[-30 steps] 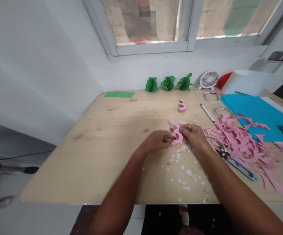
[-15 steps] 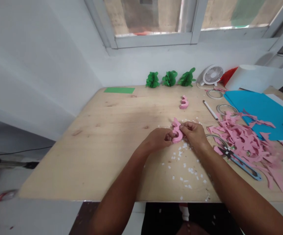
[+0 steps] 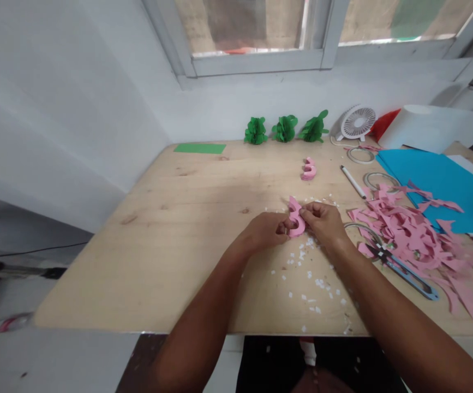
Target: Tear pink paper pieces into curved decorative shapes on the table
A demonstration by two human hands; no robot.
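Note:
A curved pink paper cutout [image 3: 297, 221], shaped like a 3, is held just above the wooden table between both hands. My left hand [image 3: 269, 229] has its fingers closed at the cutout's left edge. On the opposite side, my right hand [image 3: 322, 218] pinches it between thumb and fingers. Beyond them lies a similar pink stack of cutouts [image 3: 309, 170]. Small white paper bits [image 3: 320, 283] are scattered on the table in front of and around the hands. The fingertips partly cover the cutout's edges.
Pink paper scraps [image 3: 414, 232] are heaped at the right, with blue thread snips [image 3: 408, 275] on their near side. Tape rolls [image 3: 361, 156], a marker [image 3: 353, 182], blue sheets [image 3: 444, 174] and a small fan [image 3: 358, 123] sit farther back. Green paper shapes [image 3: 285, 129] stand by the wall.
The view has shifted very slightly. Both hands keep their hold on the pink cutout, which is turned or tilted a little at most.

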